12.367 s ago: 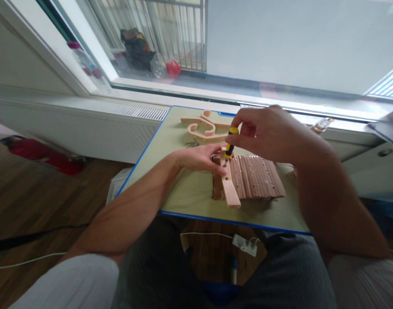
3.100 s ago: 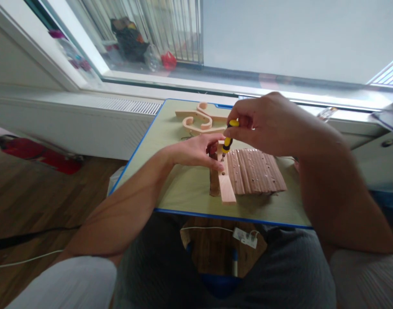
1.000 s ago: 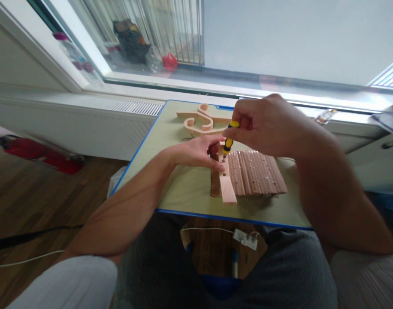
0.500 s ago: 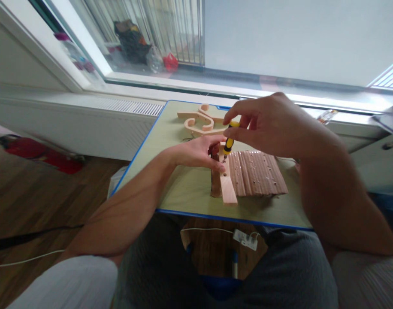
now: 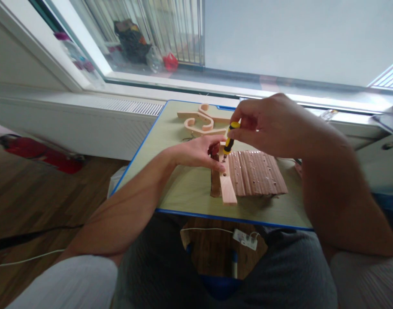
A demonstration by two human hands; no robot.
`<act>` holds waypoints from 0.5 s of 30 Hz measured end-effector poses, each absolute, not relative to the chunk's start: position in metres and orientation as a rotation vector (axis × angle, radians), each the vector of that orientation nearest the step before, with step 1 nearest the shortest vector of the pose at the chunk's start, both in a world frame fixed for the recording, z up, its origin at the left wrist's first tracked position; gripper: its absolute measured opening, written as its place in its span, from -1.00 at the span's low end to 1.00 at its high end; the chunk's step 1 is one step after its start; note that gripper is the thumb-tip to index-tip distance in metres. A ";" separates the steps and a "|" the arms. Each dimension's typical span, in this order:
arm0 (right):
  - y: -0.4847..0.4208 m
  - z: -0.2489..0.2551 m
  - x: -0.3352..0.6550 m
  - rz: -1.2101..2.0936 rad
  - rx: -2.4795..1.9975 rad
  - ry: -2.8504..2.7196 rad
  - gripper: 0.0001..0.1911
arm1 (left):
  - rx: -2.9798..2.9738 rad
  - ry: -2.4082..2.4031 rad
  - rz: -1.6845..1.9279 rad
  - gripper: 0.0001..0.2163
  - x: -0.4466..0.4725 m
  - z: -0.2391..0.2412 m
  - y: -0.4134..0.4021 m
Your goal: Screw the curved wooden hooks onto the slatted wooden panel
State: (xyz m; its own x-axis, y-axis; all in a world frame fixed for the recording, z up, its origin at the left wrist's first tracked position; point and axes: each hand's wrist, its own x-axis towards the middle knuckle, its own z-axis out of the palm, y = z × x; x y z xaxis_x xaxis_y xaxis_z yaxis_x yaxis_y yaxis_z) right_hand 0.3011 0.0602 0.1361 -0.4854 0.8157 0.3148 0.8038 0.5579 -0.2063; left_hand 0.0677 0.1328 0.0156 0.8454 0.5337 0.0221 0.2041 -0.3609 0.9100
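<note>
My right hand point(image 5: 264, 122) pinches the yellow end of a black and yellow screwdriver point(image 5: 228, 143), which points down and leans slightly. Its tip meets the face of a pale wooden piece point(image 5: 228, 191) near a small screw or hole. My left hand point(image 5: 203, 153) grips that wooden piece, thumb on top and fingers curled at its far side. One dark round hole shows just below the thumb. Under the wood lies a brown corrugated cardboard piece point(image 5: 257, 174) dotted with small holes and a few shiny bits.
Curled wooden pieces point(image 5: 199, 122) lie at the back of the green, blue-edged table point(image 5: 183, 193). Beyond it stand a white radiator point(image 5: 119, 124) and a window. A red fire extinguisher point(image 5: 42, 156) is on the floor at left. A white power strip point(image 5: 245, 239) hangs or lies below the table.
My right fingers have shifted slightly to the right and regripped around the screwdriver's yellow end. The left hand and the wooden piece stay in place.
</note>
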 end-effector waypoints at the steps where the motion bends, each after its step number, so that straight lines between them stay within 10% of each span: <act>1: 0.060 0.135 0.300 0.030 -1.336 -2.403 -0.82 | 1.936 0.543 0.380 -0.37 0.068 0.015 0.133; 15: 0.058 0.137 0.295 0.149 -1.315 -2.407 -0.79 | 1.950 0.519 0.422 -0.41 0.069 0.017 0.133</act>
State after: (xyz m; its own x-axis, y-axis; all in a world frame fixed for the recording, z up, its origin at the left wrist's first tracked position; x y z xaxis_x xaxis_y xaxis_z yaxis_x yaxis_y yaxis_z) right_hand 0.2954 0.0583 0.1369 -0.4822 0.8277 0.2870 0.7861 0.5534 -0.2752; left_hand 0.0686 0.1334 0.0167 0.8451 0.5309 0.0627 0.1698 -0.3777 0.9102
